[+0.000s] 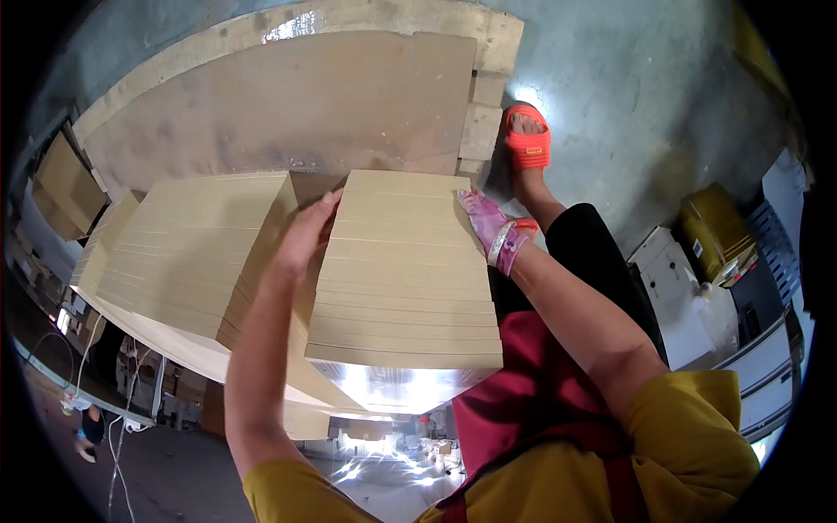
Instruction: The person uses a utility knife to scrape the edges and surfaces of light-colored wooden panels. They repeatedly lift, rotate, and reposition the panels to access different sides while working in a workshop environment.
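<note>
A tall stack of flat tan cardboard pieces [401, 270] stands in front of me, its layers showing as thin lines. My left hand [309, 231] is bare and reaches into the gap on the stack's left side, its fingers along the far left corner. On the opposite side, my right hand [490, 222] wears a pink and purple patterned glove with a pale band at the wrist. Its fingers press the far right corner, so the stack is clasped between both hands. Parts of the left fingers and the right fingertips are hidden against the cardboard.
Another tan cardboard stack [187, 253] stands to the left, across a narrow gap. Behind both lies a low wooden board [288, 105] with a pale border. My foot in an orange slipper [528, 139] is on the floor at right. A yellow box [715, 231] sits farther right.
</note>
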`<state>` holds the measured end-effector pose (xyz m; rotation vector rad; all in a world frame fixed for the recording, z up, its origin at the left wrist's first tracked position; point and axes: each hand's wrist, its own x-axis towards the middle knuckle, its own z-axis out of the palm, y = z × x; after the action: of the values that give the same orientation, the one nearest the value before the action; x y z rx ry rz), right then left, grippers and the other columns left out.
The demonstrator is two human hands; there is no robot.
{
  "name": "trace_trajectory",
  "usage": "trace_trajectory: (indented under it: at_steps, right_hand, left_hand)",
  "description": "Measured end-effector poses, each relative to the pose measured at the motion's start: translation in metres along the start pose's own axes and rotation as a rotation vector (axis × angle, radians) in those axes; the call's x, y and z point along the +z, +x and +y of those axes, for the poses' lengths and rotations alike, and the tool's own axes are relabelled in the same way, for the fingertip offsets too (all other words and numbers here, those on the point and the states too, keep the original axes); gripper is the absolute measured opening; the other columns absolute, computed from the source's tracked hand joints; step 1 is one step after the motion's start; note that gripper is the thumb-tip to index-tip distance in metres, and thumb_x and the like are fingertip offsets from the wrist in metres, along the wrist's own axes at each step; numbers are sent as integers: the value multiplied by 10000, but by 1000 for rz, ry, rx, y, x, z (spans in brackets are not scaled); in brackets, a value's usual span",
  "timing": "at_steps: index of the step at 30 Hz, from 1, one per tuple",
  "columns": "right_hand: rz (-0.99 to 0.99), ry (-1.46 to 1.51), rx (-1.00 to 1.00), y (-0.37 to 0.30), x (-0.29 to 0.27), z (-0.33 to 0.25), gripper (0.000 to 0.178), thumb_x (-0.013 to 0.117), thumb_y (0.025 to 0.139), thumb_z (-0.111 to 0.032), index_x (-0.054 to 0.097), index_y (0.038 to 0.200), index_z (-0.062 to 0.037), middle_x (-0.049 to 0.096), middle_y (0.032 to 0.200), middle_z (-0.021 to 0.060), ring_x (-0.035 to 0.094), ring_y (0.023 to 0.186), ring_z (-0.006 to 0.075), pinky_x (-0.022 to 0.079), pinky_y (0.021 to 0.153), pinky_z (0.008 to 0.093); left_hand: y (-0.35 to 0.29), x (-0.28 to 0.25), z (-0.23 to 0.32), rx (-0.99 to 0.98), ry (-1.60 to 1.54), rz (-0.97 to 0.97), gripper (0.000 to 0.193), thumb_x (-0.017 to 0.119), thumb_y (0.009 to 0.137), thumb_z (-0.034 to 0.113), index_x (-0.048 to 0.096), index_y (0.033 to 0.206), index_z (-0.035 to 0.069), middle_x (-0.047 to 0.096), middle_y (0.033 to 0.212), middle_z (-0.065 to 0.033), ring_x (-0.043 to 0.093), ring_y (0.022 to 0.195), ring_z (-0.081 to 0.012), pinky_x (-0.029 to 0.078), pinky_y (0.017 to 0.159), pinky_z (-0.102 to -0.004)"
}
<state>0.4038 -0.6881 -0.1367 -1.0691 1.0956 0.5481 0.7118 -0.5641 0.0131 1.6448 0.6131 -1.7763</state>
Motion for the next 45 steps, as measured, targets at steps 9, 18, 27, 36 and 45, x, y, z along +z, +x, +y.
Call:
trace_trajectory:
  at_steps: [9, 18, 27, 36, 45]
  right_hand:
    - [215, 505, 405, -29, 6, -93, 413, 553, 907, -368, 612, 1110, -14, 632, 1000, 86, 555, 897, 176, 443, 815, 316]
    - [253, 530, 404, -25, 5, -96, 314, 594, 906, -295, 648, 1042, -17, 644, 880, 53, 563, 754, 144, 465, 706, 295]
    - [273, 500, 262, -30, 10, -94, 225, 600, 908, -245, 643, 990, -40, 627, 848, 5, 545, 752, 119, 446, 707, 258]
    - [161, 441, 203, -23, 12, -49, 297, 494, 964, -232, 526, 1180, -32, 591, 1062, 79, 545, 981, 157, 432, 865, 262]
    - [106, 593, 418, -42, 18, -111, 295, 529, 952, -281, 530, 1143, -56, 607, 945, 34, 546, 859, 115, 441, 780, 249]
  left_hand:
    - [57, -10, -10, -134, -105, 145, 335, 616, 894, 322, 643, 1009, 8, 634, 815, -35, 594, 687, -126, 467, 586, -271]
    - [55, 1, -10, -31, 7, 279, 351, 624, 873, 273, 665, 1036, -36, 664, 921, -64, 605, 779, -140, 482, 696, -293]
    - [68, -4, -20, -38, 131, 325, 381, 613, 870, 320, 672, 1060, -4, 665, 917, -63, 608, 803, -140, 483, 739, -298]
    - [30, -4, -33, 39, -313, -36, 539, 271, 1021, 439, 436, 1390, 83, 495, 1365, -63, 464, 1230, -174, 355, 1039, -309]
    - [27, 3, -42, 171, -301, -130, 648, 232, 1004, 521, 290, 1460, 64, 356, 1474, -82, 329, 1350, -206, 269, 1103, -321]
